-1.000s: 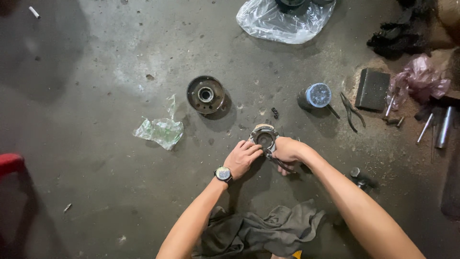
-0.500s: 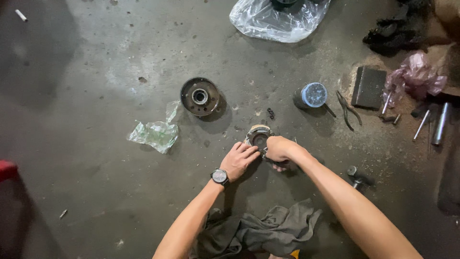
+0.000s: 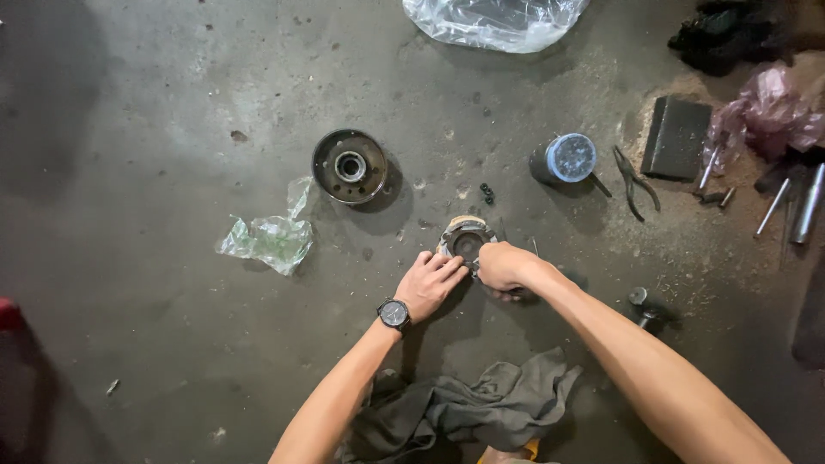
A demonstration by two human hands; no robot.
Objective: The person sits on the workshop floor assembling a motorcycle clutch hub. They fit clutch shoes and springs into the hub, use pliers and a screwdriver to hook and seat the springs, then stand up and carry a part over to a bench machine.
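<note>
Stained concrete floor (image 3: 172,103): left hand (image 3: 431,283) steadies the round metal part (image 3: 467,239) with fingertips, right hand (image 3: 503,266) clenched at its rim, apparently bracing it flat.

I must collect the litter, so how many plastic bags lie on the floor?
3: a clear bag at the top edge, a crumpled greenish bag at left, a pink bag at right. Others may be hidden.

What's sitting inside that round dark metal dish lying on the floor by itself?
The round metal dish holds a raised, lighter ring-shaped hub at its middle, with a dark hole through it. The hole's depth and whatever lies beneath the dish are hidden.
</note>
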